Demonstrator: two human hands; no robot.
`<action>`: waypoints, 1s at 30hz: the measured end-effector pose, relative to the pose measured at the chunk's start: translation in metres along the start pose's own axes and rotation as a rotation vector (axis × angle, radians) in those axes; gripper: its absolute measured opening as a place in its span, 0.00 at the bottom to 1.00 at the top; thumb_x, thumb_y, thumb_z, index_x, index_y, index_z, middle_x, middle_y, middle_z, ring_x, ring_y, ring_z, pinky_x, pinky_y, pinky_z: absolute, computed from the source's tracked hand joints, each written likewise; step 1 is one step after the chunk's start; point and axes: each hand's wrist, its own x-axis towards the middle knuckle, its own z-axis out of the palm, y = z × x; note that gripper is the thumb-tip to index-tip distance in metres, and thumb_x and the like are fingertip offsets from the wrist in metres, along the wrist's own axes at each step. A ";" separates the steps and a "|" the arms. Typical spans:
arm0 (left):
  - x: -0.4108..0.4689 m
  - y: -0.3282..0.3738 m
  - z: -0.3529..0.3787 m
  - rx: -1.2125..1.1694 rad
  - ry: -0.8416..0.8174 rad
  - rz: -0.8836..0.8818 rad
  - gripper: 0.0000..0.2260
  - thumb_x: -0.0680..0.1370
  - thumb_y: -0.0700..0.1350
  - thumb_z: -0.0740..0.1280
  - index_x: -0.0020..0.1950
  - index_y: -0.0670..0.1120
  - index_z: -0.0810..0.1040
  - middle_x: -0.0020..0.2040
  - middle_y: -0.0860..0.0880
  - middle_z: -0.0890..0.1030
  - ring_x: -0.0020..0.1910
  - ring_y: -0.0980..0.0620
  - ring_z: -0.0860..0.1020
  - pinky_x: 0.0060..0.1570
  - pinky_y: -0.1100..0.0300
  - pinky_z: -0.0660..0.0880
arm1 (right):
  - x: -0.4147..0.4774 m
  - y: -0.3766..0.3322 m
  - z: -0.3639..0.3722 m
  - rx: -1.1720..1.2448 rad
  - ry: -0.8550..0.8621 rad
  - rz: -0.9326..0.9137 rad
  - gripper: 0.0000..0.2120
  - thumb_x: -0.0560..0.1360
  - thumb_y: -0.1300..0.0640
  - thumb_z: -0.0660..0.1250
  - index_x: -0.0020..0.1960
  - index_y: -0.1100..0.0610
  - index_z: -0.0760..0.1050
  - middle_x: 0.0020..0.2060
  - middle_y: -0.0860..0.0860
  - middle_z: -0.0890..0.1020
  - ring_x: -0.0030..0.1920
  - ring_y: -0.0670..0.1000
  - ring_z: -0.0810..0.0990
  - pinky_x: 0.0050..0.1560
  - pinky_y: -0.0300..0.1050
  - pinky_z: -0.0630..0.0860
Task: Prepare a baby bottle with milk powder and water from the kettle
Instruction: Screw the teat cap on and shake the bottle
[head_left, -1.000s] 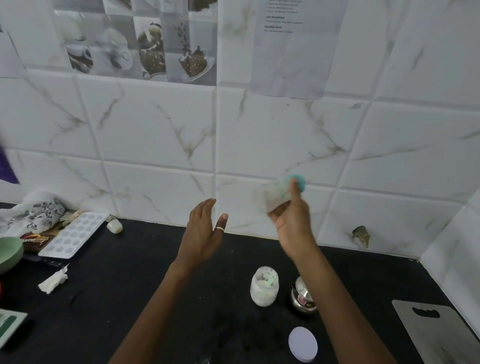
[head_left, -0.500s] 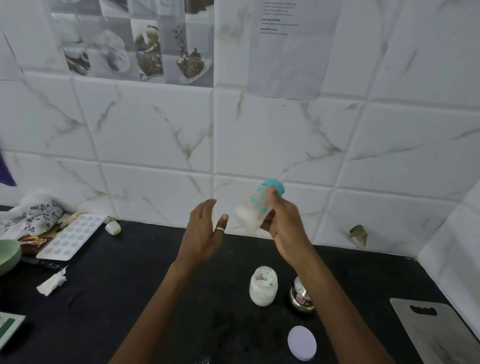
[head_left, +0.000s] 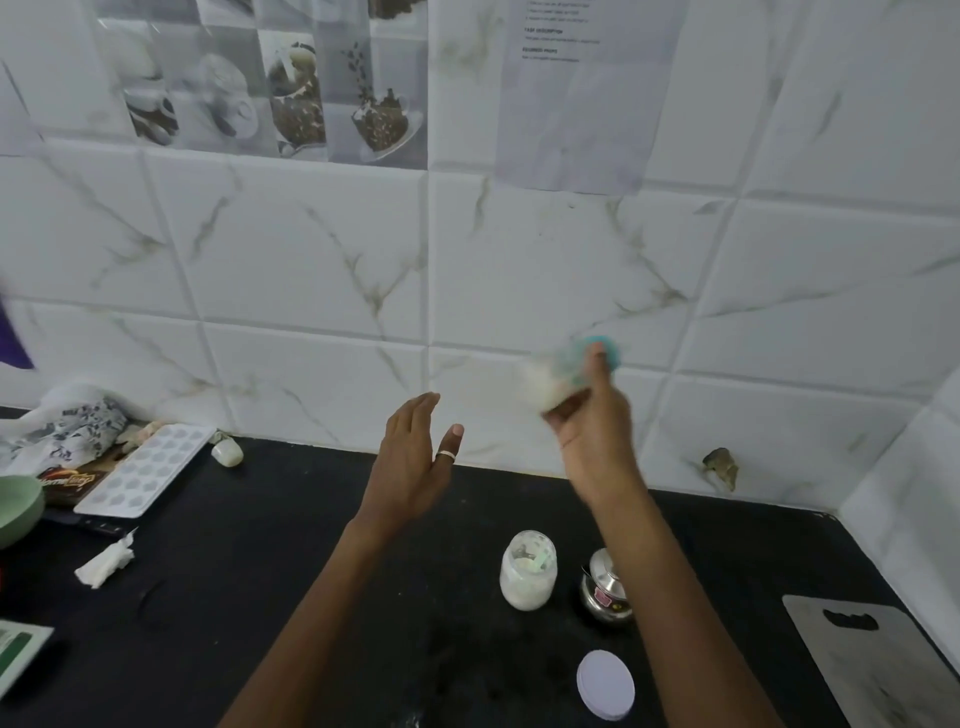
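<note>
Teal-capped bottle (head_left: 557, 378), blurred, in curled right hand (head_left: 593, 423) fingers; left hand (head_left: 410, 460) fingers straight, empty; wall sheet (head_left: 587, 104) illegible.

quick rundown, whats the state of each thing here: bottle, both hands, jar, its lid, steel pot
baby bottle: lifted off the counter, tilted, teal cap on, blurred
right hand: gripping the bottle
left hand: open, raised, holding nothing
powder jar: upright on the counter, uncovered, white powder inside
jar lid: flat on the counter, apart from the jar
steel pot: upright beside the jar
</note>
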 end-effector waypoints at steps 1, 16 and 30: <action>-0.001 -0.001 -0.001 0.002 0.001 -0.005 0.26 0.84 0.56 0.58 0.77 0.44 0.63 0.77 0.47 0.66 0.77 0.49 0.60 0.72 0.54 0.62 | 0.007 -0.008 -0.003 0.120 0.076 -0.029 0.17 0.82 0.43 0.63 0.60 0.56 0.78 0.56 0.55 0.85 0.55 0.52 0.86 0.51 0.50 0.83; 0.000 -0.008 -0.001 0.015 0.007 -0.021 0.26 0.84 0.56 0.58 0.78 0.44 0.63 0.77 0.48 0.65 0.77 0.50 0.60 0.73 0.54 0.61 | 0.016 -0.014 -0.003 0.208 0.173 -0.059 0.18 0.81 0.41 0.64 0.60 0.54 0.77 0.61 0.57 0.83 0.57 0.53 0.85 0.52 0.48 0.83; 0.000 -0.010 -0.002 0.002 0.008 -0.032 0.26 0.83 0.56 0.58 0.77 0.44 0.63 0.77 0.48 0.65 0.77 0.50 0.60 0.73 0.52 0.63 | 0.005 -0.003 0.005 0.092 0.060 0.000 0.20 0.81 0.42 0.63 0.63 0.57 0.77 0.55 0.55 0.86 0.54 0.51 0.86 0.49 0.47 0.83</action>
